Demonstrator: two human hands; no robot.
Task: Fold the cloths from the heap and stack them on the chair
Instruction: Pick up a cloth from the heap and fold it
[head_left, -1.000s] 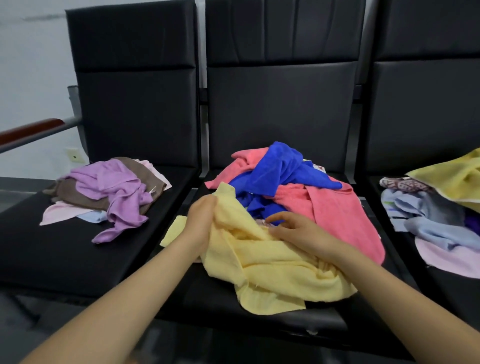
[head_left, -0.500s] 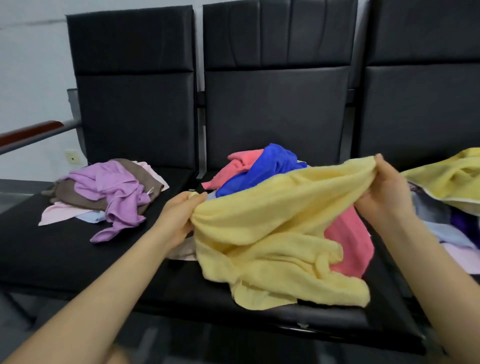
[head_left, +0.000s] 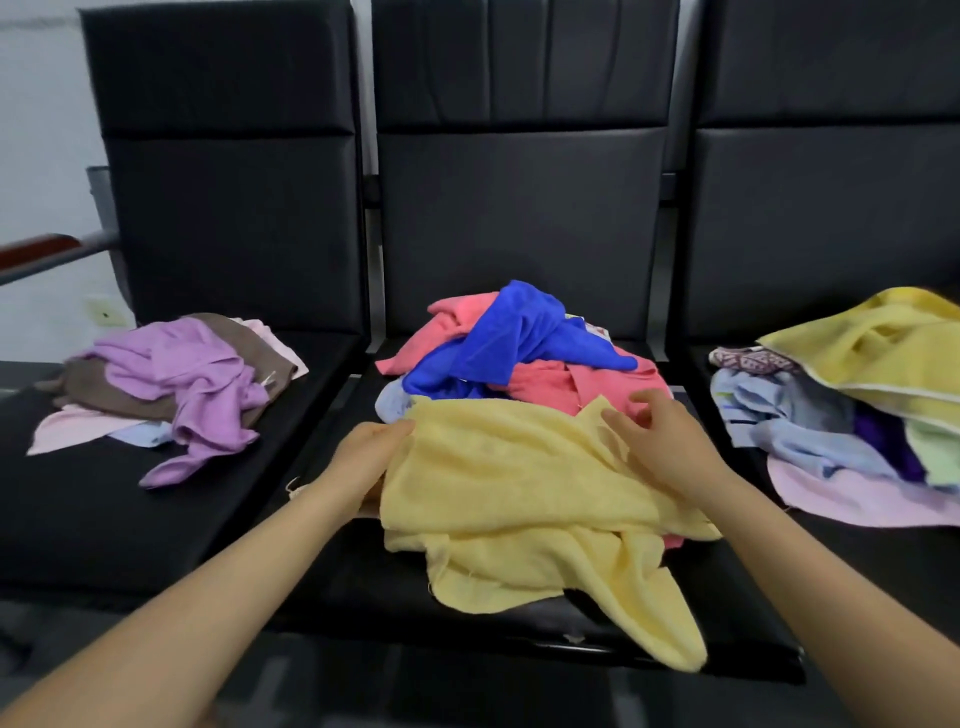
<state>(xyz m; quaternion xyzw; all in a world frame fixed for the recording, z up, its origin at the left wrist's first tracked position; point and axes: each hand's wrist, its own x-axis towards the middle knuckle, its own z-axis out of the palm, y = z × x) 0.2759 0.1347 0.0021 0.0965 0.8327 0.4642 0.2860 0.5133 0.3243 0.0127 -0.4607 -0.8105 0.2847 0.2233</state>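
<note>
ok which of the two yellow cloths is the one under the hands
The pale yellow cloth on the middle chair, with the left hand at its edge and the right hand on top. The brighter yellow cloth lies untouched on the right-hand heap.

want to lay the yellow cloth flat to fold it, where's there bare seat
Best: left chair's front, ahead of the purple cloth. Also a strip on the middle seat left of the yellow cloth. The red and blue heap and the right chair's pile crowd the rest.
</note>
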